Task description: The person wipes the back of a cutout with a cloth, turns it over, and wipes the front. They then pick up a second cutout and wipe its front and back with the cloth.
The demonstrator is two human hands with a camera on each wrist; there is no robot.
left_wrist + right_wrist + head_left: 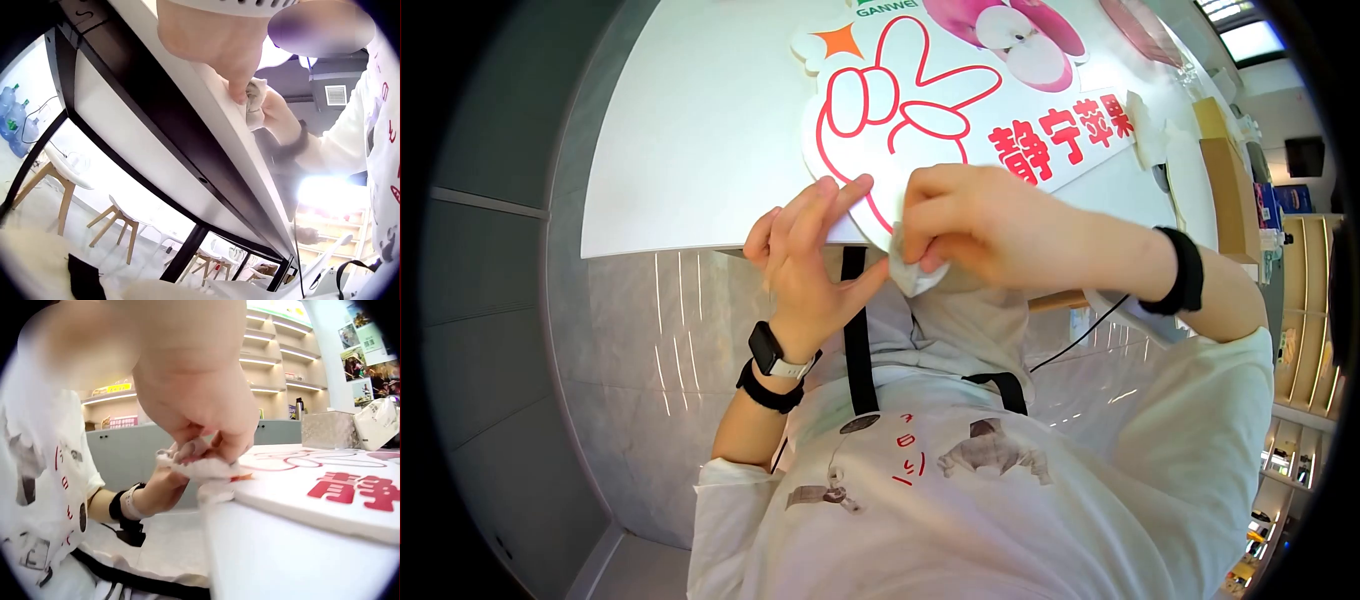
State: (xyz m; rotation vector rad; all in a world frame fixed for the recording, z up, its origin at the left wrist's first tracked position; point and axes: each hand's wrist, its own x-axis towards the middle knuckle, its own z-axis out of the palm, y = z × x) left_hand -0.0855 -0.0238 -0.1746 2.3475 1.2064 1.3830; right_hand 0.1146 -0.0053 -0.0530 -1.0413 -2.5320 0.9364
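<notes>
My right hand (1000, 225) pinches a crumpled white cloth (914, 276) at the lower tip of a white cut-out sign board (950, 88). On the board are a red-outlined V-sign hand, red Chinese characters and pink apples. My left hand (808, 262) is to the left of that tip, fingers spread, with the index fingertip at the board's edge and the thumb reaching to the cloth. In the right wrist view, the cloth (209, 467) is bunched under the right fingertips, over the board's corner. The left wrist view shows a left finger pointing down beside the cloth (255, 103).
The board lies on a white table (690, 130), its tip at the near edge. A box (329, 429) and a white pack (377, 423) stand farther back. Below the tabletop runs a dark frame (156, 125); white chairs (122, 212) stand beyond. A black cable (1090, 332) hangs at right.
</notes>
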